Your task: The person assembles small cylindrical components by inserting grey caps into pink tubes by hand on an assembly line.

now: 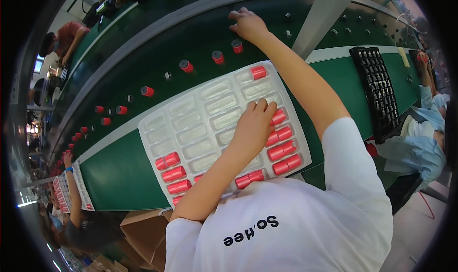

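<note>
A white plastic tray (194,150) with rows of oblong pockets lies in front of me, tilted up toward the right. Red cylinders fill several pockets on its right side and lower left, while the middle ones hold nothing. My left hand (256,123) is over the right part of the tray, its fingers curled down against a red cylinder (278,116) at the column's upper end. Beyond the tray, my right hand (250,25) reaches over the dark green belt, fingers apart and nothing seen in them. Nearest to it stands a red cylinder with a grey top (237,46).
More red cylinders (186,65) and small metal parts (167,75) stand along the belt (205,38). A grey post (324,21) rises right of my right hand. A black slotted tray (377,88) lies at right, a cardboard box (149,238) below left. Co-workers sit on both sides.
</note>
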The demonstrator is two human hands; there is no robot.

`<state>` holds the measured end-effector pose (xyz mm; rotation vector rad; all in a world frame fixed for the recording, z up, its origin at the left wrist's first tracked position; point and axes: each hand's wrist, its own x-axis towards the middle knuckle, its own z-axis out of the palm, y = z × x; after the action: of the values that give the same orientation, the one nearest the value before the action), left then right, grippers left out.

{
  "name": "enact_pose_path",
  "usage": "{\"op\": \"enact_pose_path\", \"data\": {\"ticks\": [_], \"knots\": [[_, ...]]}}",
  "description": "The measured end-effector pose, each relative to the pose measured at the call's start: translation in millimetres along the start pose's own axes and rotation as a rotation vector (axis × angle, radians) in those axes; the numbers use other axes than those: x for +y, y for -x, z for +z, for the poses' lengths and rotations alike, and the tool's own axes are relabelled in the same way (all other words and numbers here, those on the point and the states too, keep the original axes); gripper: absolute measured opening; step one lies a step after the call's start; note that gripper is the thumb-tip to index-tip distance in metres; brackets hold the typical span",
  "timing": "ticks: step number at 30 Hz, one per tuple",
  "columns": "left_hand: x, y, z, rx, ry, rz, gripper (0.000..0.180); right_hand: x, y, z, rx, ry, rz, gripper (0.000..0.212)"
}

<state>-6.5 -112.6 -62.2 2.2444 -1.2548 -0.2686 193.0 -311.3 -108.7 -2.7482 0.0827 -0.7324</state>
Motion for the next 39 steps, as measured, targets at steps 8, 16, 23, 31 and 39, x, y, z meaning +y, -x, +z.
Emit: {"op": "enact_pose_path", "data": {"ticks": [8,16,23,31,39], "knots": [[-0.3,-3.6,-11.2,-0.048,0.101,-0.221,0.037,18.6,-19.9,-23.9,-0.169,-0.445,0.041,0.023],[-33.2,6.5,-39.6,0.112,1.477,-0.452,0.031,-48.7,87.7,-141.8,-0.329,-1.163,-0.031,0.026],[-16.0,12.9,-36.7,0.324,2.068,-0.503,0.035,-85.1,146.3,-153.9,-0.109,-1.573,0.188,0.032],[-0.6,14.3,-40.6,0.44,2.022,-0.371,0.031,-97.0,155.1,-146.1,0.1,-1.239,-0.036,0.018],[4.4,11.9,-36.4,0.585,1.974,-0.335,0.026,-98.7,154.8,-149.2,0.141,-1.005,-0.119,0.017]]}}
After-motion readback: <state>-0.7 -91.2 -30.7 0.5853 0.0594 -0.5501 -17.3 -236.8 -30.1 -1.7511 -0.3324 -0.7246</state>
